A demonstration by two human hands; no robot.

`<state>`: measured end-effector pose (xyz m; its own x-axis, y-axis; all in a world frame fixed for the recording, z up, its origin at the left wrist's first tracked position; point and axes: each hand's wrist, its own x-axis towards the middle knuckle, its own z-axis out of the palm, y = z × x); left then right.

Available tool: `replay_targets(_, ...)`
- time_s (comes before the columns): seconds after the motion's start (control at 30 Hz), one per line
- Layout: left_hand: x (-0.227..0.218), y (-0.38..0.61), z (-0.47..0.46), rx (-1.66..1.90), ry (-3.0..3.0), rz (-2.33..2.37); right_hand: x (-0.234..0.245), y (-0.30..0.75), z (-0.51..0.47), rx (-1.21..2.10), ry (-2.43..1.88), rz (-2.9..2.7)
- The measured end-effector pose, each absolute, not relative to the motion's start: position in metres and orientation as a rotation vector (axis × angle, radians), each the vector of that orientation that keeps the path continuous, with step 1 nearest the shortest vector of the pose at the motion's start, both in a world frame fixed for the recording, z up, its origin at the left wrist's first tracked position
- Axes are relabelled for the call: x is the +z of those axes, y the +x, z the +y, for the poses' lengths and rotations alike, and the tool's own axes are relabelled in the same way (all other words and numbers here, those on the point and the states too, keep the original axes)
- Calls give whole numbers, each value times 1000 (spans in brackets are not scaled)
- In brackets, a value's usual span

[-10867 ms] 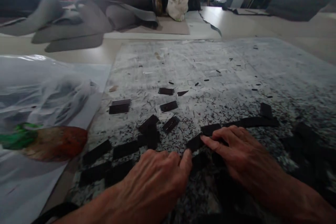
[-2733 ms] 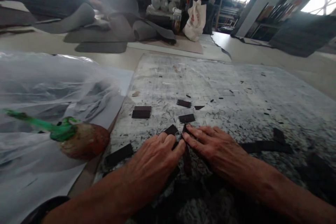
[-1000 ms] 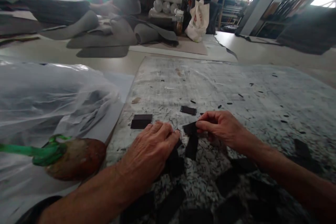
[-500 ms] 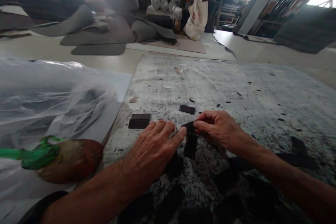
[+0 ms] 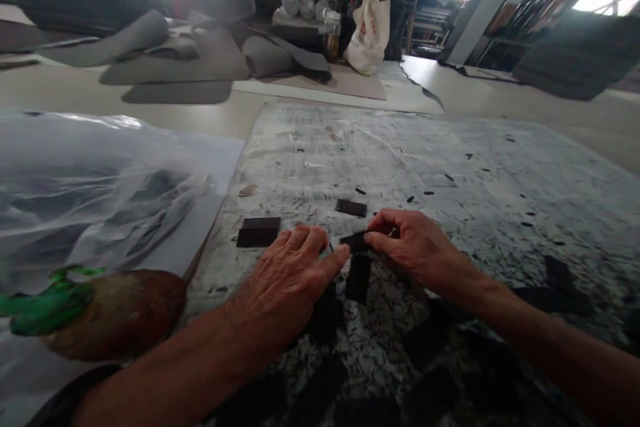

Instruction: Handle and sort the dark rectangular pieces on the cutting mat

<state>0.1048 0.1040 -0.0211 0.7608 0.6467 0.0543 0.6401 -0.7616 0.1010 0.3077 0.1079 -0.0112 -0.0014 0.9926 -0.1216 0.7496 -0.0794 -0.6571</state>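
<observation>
Between the thumb and fingers of my right hand (image 5: 407, 243) is the right end of a small flat black strip (image 5: 353, 241); whether it is cloth or leather I cannot tell. My left hand (image 5: 297, 267) lies palm down to the left, fingers stretched forward, its thumb tip at or very near the strip's left end. Just below the held strip lies another black piece (image 5: 358, 278). Beyond the hands is a dark rectangular piece (image 5: 351, 207) with a lighter edge. Two similar dark pieces (image 5: 259, 232) lie together left of my left fingers.
Several black pieces (image 5: 320, 390) lie scattered near me on the stained pale board (image 5: 300, 127). To the left, a brown rounded object with a green handle-like part (image 5: 120, 313) rests by plastic sheeting (image 5: 75, 167). A jar (image 5: 331, 37) and white bag (image 5: 369, 33) stand behind.
The view has shifted slightly, so everything sits a little further left. Both hands keep nearly the same pose, with the right still pinching the black strip.
</observation>
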Motion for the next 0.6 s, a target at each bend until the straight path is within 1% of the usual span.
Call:
replay_targets(0.4, -15, 108, 105, 98, 2893, 1068, -10, 308, 108, 730, -1867, -1908)
replay_targets(0.5, -19, 106, 105, 139, 2980, 995, -10, 310, 109, 732, -1848, -1899)
replay_targets(0.6, -23, 103, 108, 143, 3037, 871, -11, 312, 110, 805, -1844, -1850)
